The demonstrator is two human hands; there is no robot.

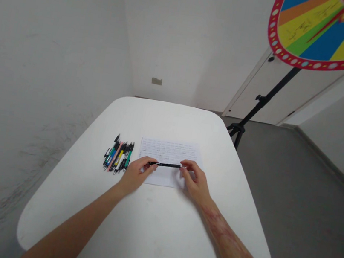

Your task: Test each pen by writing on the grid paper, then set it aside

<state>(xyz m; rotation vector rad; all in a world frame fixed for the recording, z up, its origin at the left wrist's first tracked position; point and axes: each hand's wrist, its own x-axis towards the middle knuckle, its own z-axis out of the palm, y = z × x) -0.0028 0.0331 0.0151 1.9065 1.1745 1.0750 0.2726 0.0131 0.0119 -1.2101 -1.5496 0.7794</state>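
A black pen (168, 165) lies level between my two hands, above a sheet of paper (161, 180). My left hand (137, 171) pinches its left end with thumb and fingers. At the other end, the thumb and fingers of my right hand (195, 181) close around the tip. Rows of handwriting cover the upper part of the sheet; its lower part shows white. Left of the paper, near my left hand, several pens (119, 155) of different colours rest side by side in a loose bunch.
The paper and pens are on a white table (157, 230) with rounded corners. Beyond its right side stands a colourful prize wheel (321, 35) on a black tripod (260, 101). White walls close in at the left and back, with a door (270, 96) at the back right.
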